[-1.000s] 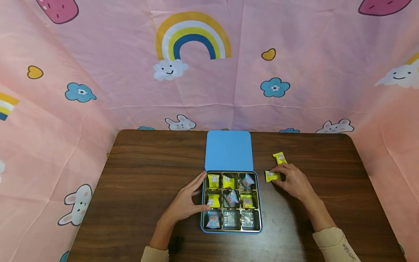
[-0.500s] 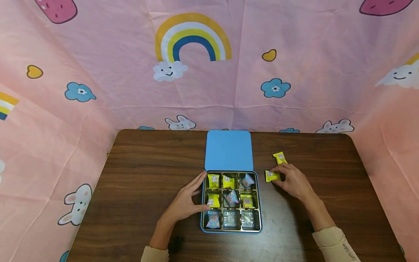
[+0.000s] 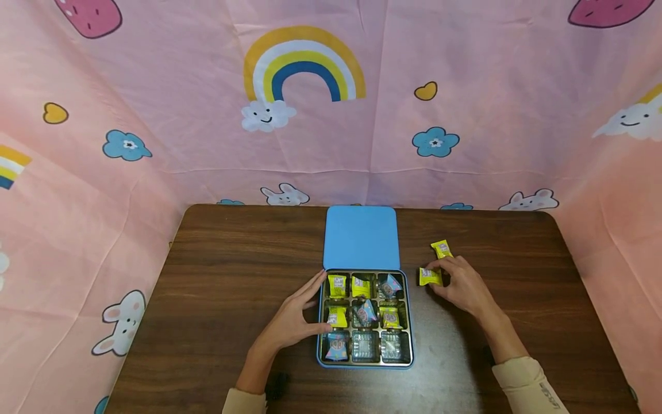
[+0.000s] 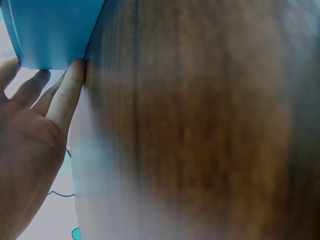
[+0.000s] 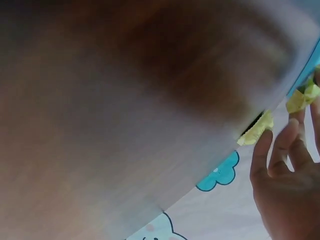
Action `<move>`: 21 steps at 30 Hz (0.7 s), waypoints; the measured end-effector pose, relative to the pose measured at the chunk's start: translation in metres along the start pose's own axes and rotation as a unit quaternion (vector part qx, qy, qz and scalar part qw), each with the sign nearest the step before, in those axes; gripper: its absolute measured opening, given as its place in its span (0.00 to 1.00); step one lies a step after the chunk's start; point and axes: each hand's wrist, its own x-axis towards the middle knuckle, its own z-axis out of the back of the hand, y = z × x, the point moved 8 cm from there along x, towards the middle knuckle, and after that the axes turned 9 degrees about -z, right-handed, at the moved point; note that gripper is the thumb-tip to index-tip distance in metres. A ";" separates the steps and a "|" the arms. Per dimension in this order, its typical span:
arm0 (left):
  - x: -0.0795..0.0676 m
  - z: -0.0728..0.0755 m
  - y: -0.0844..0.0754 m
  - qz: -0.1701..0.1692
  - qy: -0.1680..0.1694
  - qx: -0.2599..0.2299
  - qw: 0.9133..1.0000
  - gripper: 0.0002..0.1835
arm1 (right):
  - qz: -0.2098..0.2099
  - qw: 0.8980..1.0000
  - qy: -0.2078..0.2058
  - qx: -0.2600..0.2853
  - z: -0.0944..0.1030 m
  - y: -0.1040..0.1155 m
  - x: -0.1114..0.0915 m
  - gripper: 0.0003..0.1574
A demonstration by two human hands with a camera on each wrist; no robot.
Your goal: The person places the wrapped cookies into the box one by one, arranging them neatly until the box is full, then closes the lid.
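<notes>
A hinged blue tin (image 3: 319,345) lies with its lid (image 3: 361,237) laid back, its inside split into compartments. Yellow and blue wrapped candies sit in several of these; the front middle and front right ones hold none. My left hand (image 3: 289,325) rests against the tin's left side, fingers extended along it and thumb on the rim; the left wrist view shows the fingertips at the blue wall. To the right of the tin, my right hand (image 3: 465,287) pinches a yellow wrapped candy (image 3: 428,277) between thumb and fingers. Another yellow candy (image 3: 442,248) lies just behind, near the fingers.
The dark wooden table (image 3: 233,253) carries all of this. A pink patterned cloth (image 3: 331,144) hangs behind the table and along both sides. The raised lid reaches nearly to the table's back edge.
The yellow candy in my right hand has tilted slightly and shifted a touch up. My left hand and the tin stay where they were.
</notes>
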 end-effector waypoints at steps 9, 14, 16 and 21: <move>0.001 0.002 -0.001 -0.011 -0.002 -0.003 1.000 0.57 | 0.027 0.999 -0.041 -0.004 0.014 0.012 -0.006 0.21; 0.000 0.001 -0.001 -0.013 0.000 -0.001 1.000 0.57 | 0.014 0.999 -0.034 -0.005 0.016 0.013 -0.008 0.21; 0.000 0.001 -0.001 -0.013 -0.001 0.000 1.000 0.57 | 0.010 0.999 -0.031 -0.004 0.017 0.014 -0.009 0.21; 0.000 0.000 0.000 -0.013 0.001 0.002 1.000 0.57 | 0.015 0.999 -0.033 -0.003 0.021 0.019 -0.014 0.21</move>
